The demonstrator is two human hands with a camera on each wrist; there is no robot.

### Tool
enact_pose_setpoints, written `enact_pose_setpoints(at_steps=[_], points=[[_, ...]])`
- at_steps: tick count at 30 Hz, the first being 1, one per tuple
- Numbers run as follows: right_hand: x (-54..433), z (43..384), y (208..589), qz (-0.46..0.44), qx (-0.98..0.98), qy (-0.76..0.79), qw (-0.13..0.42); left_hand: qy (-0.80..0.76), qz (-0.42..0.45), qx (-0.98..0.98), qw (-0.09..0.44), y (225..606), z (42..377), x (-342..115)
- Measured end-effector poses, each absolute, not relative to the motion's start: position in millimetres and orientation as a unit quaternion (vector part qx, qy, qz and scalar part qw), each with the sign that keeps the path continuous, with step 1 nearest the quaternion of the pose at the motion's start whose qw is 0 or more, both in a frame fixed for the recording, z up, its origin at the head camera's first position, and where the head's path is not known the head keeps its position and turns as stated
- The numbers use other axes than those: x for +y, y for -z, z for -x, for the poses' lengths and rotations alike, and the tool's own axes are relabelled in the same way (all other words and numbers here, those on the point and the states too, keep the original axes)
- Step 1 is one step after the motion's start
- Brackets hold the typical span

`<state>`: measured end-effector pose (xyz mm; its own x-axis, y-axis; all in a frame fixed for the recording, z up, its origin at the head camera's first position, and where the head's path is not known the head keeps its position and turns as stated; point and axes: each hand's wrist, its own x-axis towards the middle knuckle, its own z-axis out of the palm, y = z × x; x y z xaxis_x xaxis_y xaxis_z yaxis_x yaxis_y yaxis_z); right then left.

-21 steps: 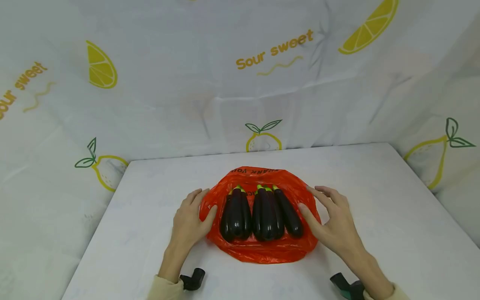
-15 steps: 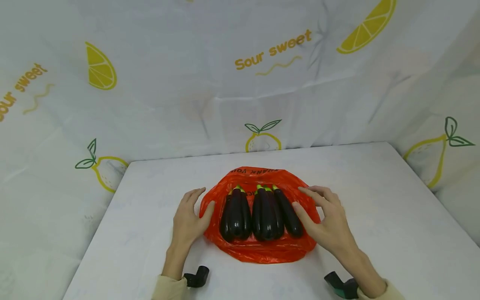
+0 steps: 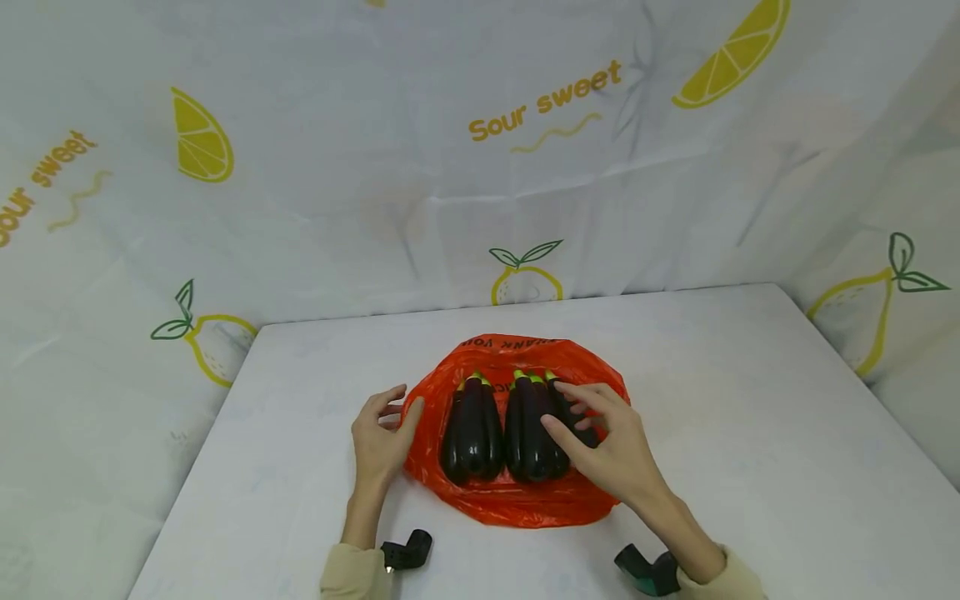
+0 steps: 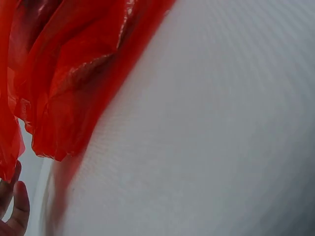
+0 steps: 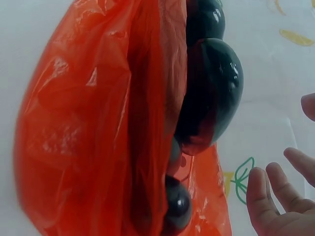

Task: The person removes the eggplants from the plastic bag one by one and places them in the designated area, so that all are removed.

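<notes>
Several dark purple eggplants (image 3: 472,429) with green stem ends lie side by side in an opened red plastic bag (image 3: 517,507) on the white table. My left hand (image 3: 380,437) is at the bag's left edge, its thumb by the rim. In the left wrist view, fingertips (image 4: 19,204) show just below a hanging fold of the bag. Above the right-hand eggplants hovers my right hand (image 3: 611,442), thumb and fingers spread apart, partly hiding the rightmost eggplant. The right wrist view shows its fingers (image 5: 280,184) relaxed, with a gap between them and the eggplants.
The white table (image 3: 750,400) extends around the bag. Behind it hangs a white cloth (image 3: 337,167) printed with lemons and lettering. A black wrist-worn device (image 3: 408,550) sits by the left wrist, and another black device (image 3: 648,571) by the right.
My right hand has moved left from the bag's right edge to over the rightmost eggplants. The left hand has shifted slightly, its fingers a little more bent. Bag and eggplants stay put.
</notes>
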<state>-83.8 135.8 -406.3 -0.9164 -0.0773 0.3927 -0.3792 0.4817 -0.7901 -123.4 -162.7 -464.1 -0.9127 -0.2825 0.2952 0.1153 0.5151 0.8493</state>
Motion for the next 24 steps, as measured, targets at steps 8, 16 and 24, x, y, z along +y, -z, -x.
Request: enact_pose_setpoints(at_steps=[8, 16, 24], points=[[125, 87, 403, -0.122, -0.847, -0.503, 0.123, 0.517, -0.053, -0.824, 0.226, 479, 128, -167], [120, 92, 407, -0.116, -0.857, -0.491, 0.107, 0.532, -0.024, -0.807, 0.254, 491, 129, -173], [116, 92, 412, -0.100, -0.876, -0.462, 0.099, 0.527, -0.011, -0.811, 0.254, 495, 129, -176]])
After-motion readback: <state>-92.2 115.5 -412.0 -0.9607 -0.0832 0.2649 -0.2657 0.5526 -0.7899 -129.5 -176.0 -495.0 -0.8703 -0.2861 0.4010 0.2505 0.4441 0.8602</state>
